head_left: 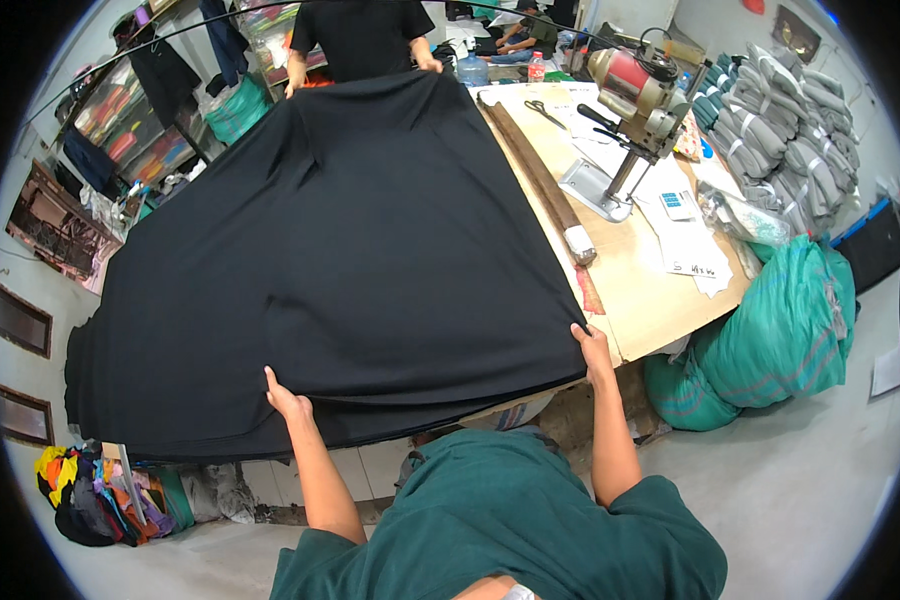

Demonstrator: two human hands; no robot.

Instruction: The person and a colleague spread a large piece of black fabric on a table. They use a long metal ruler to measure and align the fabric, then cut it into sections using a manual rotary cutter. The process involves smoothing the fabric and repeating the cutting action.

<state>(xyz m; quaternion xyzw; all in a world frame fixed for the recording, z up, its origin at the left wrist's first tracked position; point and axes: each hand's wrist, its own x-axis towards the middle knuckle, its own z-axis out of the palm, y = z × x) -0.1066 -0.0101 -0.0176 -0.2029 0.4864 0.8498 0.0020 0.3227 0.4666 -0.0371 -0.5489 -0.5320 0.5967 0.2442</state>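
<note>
A wide sheet of black fabric (370,230) lies spread over the table, with soft creases running across it. Its near edge is held at two spots. My left hand (290,400) pinches the cloth near the middle of that edge, thumb on top and fingers hidden beneath. At the near right corner, my right hand (594,352) is closed on the same fabric. Across the table, a person in a black shirt (360,40) grips the far edge with both hands, lifting it a little.
Right of the cloth, the wooden tabletop (630,310) bears a long brown bar (540,180), scissors (544,114), an upright cloth-cutting machine (630,120), a calculator (676,205) and papers. Green sacks (780,340) and bundled grey cloth (780,130) stand beyond. Coloured scraps (100,500) lie lower left.
</note>
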